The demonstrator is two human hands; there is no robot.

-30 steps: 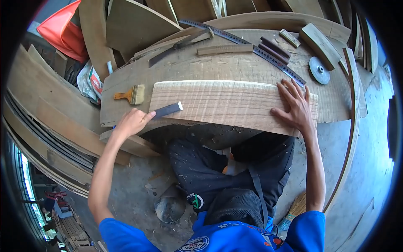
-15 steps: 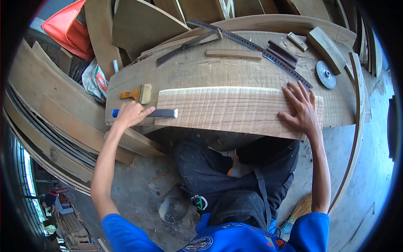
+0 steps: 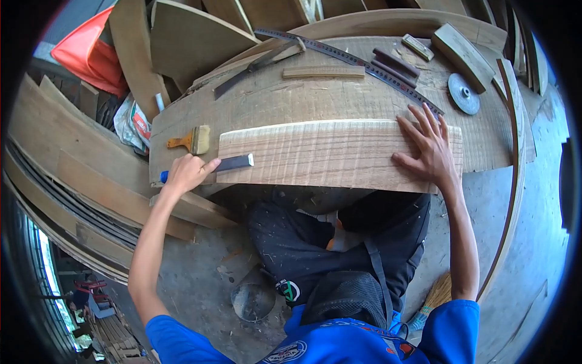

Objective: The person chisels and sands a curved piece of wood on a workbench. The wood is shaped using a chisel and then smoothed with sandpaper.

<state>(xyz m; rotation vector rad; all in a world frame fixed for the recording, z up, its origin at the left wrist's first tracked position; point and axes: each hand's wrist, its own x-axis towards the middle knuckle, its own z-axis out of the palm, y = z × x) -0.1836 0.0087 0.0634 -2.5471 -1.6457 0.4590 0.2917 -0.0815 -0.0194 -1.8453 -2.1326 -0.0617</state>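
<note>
A light brown board (image 3: 315, 151) with a pale, slightly curved far edge lies on the larger wooden work surface (image 3: 254, 106). My left hand (image 3: 189, 173) is closed round a dark flat-bladed tool (image 3: 235, 162) with a blue end; its bright tip rests over or on the board's left end. At the board's right end, my right hand (image 3: 429, 145) lies flat with fingers spread. Just beyond my left hand is a brush (image 3: 195, 140) with an orange-brown handle.
Across the far part of the work surface lie a long ruler (image 3: 345, 56), a wood strip (image 3: 324, 71), a wooden block (image 3: 462, 56) and a grey disc (image 3: 464, 94). Curved boards (image 3: 91, 158) stand at left. A round container (image 3: 253, 301) sits on the floor.
The tool in my left hand has tilted, its tip now angled slightly up and away. The view has shifted a little. My right hand remains on the board.
</note>
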